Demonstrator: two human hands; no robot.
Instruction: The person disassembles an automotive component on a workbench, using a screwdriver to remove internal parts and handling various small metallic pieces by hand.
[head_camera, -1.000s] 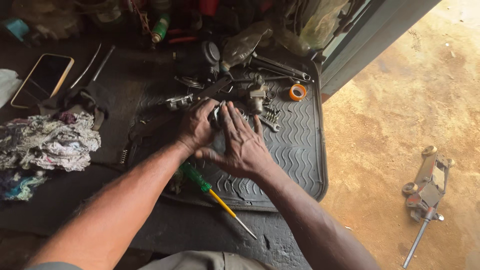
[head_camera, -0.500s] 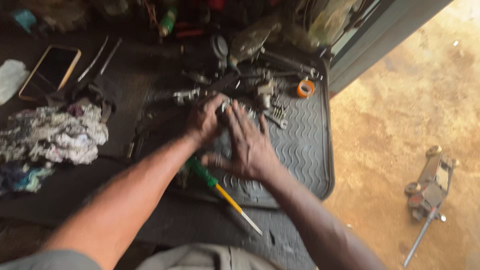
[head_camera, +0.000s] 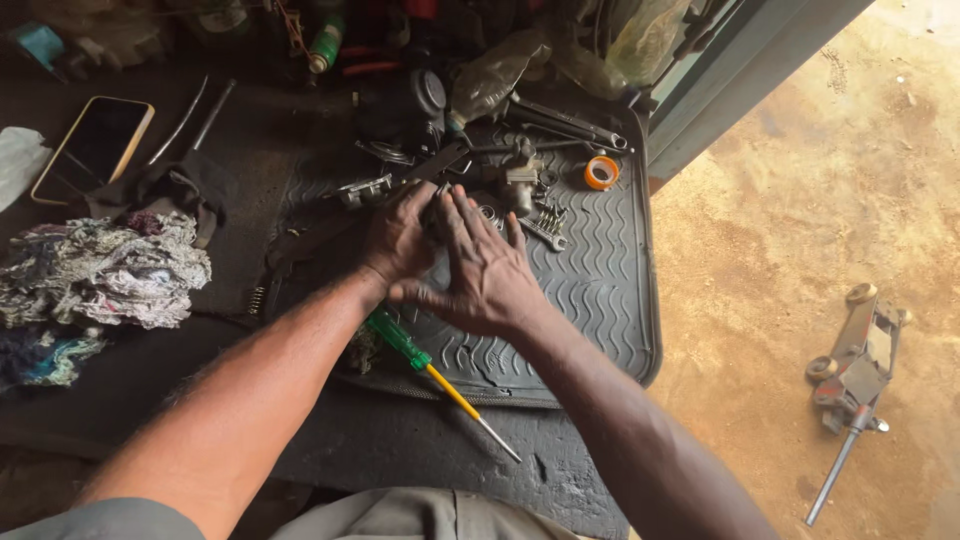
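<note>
Both hands, left hand and right hand, cover a small metal part on the rubber mat; grip cannot be told. Risk: nearby loose screws may scatter.

Sharp frame; daylight from the right, dim shaded left.

A phone is lying at ten o'clock, with a rag pile sitting just below it. A roll of orange tape is resting at one o'clock. A floor jack is sitting on the dirt at four o'clock — a green and yellow screwdriver is lying near the middle.
</note>
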